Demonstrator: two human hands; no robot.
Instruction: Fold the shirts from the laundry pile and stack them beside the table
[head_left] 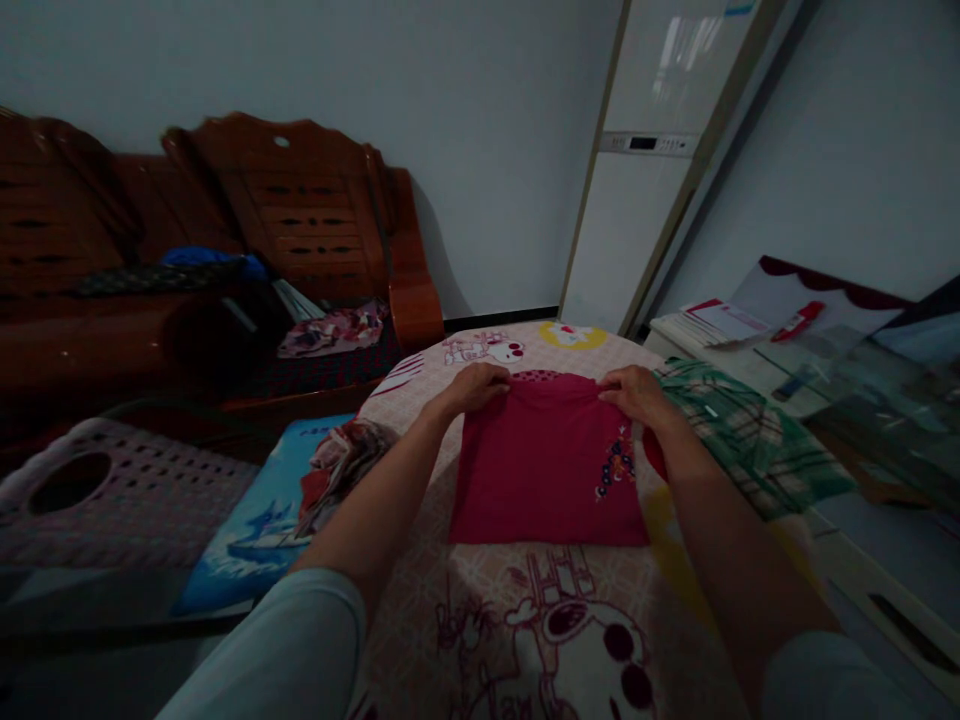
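A dark pink shirt [540,470] with a flower pattern at its right side lies flat on a round table. Its far edge shows a strip of dotted fabric between my hands. My left hand [480,387] pinches the far left corner of the shirt. At the far right corner, my right hand [636,392] grips the cloth between thumb and fingers. The near edge of the shirt rests straight across the patterned tablecloth [420,600].
Green plaid cloth [757,430] lies at the right of the table, beside a cabinet with papers [724,320]. On the left stand a wicker chair [150,480], a blue cushion [255,540] with crumpled cloth [341,470], and a wooden sofa [300,220]. A tall white air conditioner [637,220] stands behind.
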